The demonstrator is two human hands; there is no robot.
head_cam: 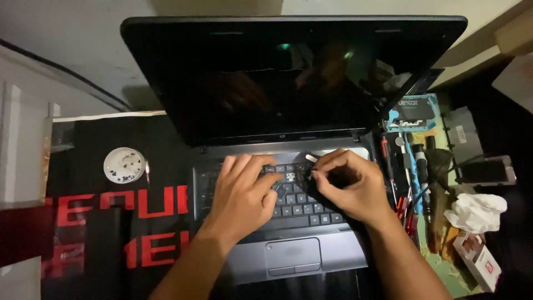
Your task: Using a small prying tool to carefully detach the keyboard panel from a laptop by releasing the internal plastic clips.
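Note:
An open dark laptop (294,78) sits in front of me, its screen black, its grey palm rest and touchpad (292,255) toward me. My left hand (244,191) lies flat on the left middle of the keyboard (302,208), fingers pressing the keys. My right hand (350,186) is curled over the upper right of the keyboard, pinching a small dark object with a white tip (311,159) against the keys. What exactly it pinches is hard to make out.
A round white dish (124,165) with small parts rests on the black and red mat (111,211) at left. Screwdrivers and tools (413,166) lie right of the laptop, with a crumpled white tissue (474,211), a small box (478,260) and a blue package (413,111).

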